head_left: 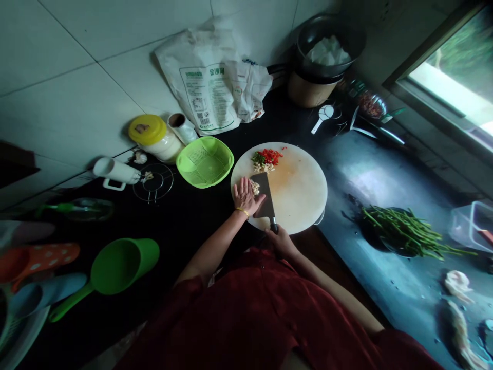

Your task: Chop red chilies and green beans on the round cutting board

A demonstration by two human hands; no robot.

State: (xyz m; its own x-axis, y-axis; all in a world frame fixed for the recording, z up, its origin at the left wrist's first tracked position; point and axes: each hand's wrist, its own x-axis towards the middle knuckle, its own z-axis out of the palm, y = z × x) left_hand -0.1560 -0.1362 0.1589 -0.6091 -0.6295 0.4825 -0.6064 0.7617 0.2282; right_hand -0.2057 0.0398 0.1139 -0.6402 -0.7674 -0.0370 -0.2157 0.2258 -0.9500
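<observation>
My right hand [283, 241] is wrapped round the handle of a broad cleaver [265, 198], whose blade lies over a round white cutting board [304, 198]. My left hand [247, 197] is open at the board's left edge, fingers stretched forward and thumb lying over the blade. Chopped garlic [254, 187] sits between those fingers and the blade, partly hidden by them. Farther back on the board is a heap of chopped red chili [270, 156], with some green pieces and more pale garlic bits beside it.
Left of the board stands a light green basket [205, 163], near a yellow-lidded jar [154, 136]. A green ladle-like scoop [115, 264] is nearer on the left. White sacks [210, 87] lean on the wall. Green beans [408, 231] lie at the right, below the window.
</observation>
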